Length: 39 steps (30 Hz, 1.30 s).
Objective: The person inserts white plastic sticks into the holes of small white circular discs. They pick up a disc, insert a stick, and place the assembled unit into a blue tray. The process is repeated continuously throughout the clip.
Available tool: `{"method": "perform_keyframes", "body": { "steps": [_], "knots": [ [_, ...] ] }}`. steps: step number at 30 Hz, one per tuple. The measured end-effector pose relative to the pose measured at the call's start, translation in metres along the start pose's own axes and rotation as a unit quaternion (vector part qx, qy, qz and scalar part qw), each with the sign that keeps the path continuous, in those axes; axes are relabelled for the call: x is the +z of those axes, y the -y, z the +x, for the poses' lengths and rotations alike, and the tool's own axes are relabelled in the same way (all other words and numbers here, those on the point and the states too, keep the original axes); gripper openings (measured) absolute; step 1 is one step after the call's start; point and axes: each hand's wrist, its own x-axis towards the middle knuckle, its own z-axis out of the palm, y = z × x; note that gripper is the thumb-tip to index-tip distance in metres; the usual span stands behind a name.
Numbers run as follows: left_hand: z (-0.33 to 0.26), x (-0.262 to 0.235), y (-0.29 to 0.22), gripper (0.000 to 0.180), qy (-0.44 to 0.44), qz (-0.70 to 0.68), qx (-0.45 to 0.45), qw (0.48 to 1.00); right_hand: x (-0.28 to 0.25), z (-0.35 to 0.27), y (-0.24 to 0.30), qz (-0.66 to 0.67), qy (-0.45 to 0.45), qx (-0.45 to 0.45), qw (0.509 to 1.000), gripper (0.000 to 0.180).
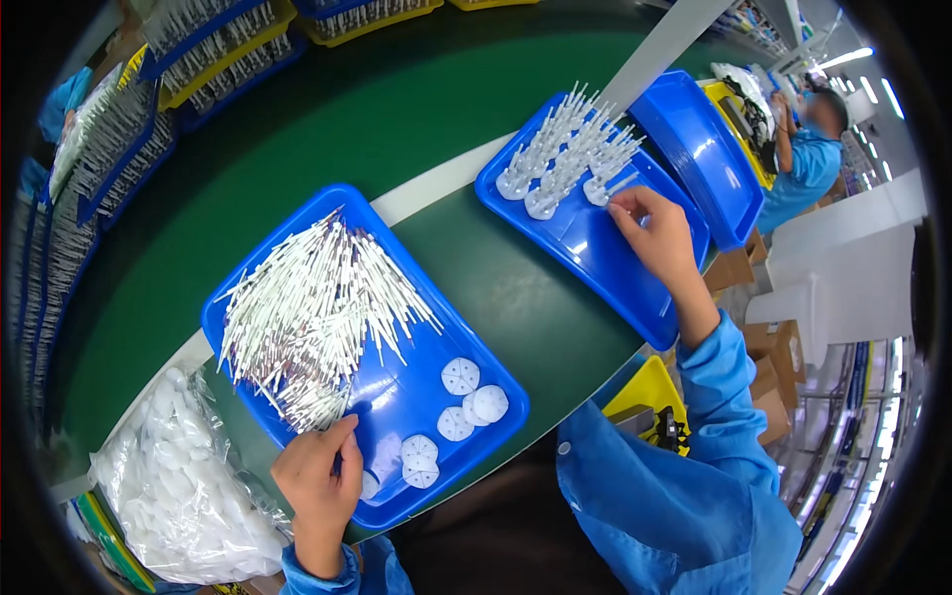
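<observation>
My right hand (654, 238) reaches over the right blue tray (595, 243), thumb and forefinger pinched beside a white disc with upright sticks (597, 190). What lies between those fingertips, if anything, is hidden. Several more discs bearing upright white sticks (543, 203) stand at that tray's far end. My left hand (322, 476) is at the near left edge of the left blue tray (496, 372), fingers curled and thumb close to the forefinger. Just beyond it lies a heap of thin white sticks (317, 307) with dark ends. Flat white holed discs (459, 377) lie in the tray's near part.
A clear bag of white parts (183, 486) sits left of the left tray. Stacked blue trays (704, 159) stand at the right. Bins of sticks (223, 64) line the green bench's far side. Another person (813, 164) works at the far right; cardboard boxes (773, 362) stand below.
</observation>
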Motion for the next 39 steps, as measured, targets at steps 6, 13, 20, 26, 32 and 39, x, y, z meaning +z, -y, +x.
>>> {"method": "perform_keyframes", "body": {
  "steps": [6,13,20,26,32,39],
  "knots": [
    [0.000,-0.002,0.000,0.022,0.006,-0.008,-0.014,1.000,0.005,-0.008,0.001,0.009,-0.036,-0.135,0.990,0.012],
    [0.022,-0.019,-0.042,0.037,0.108,-0.032,0.066,0.991,-0.005,-0.048,0.089,0.021,0.006,-0.302,0.953,0.014],
    [0.053,0.051,-0.063,0.043,0.162,0.007,0.242,0.957,0.069,-0.041,0.195,0.084,0.045,-0.426,0.900,0.020],
    [0.048,0.056,-0.054,0.034,0.136,-0.022,0.236,0.962,0.127,-0.016,0.220,-0.047,0.026,-0.524,0.850,0.014],
    [0.044,0.047,-0.051,0.029,0.130,-0.061,0.214,0.966,0.114,-0.019,0.204,0.187,0.087,-0.391,0.897,0.015],
    [0.052,0.038,-0.037,0.033,0.015,-0.151,0.197,0.969,0.106,-0.028,0.191,0.529,0.252,-0.138,0.798,0.011]
  ]
}}
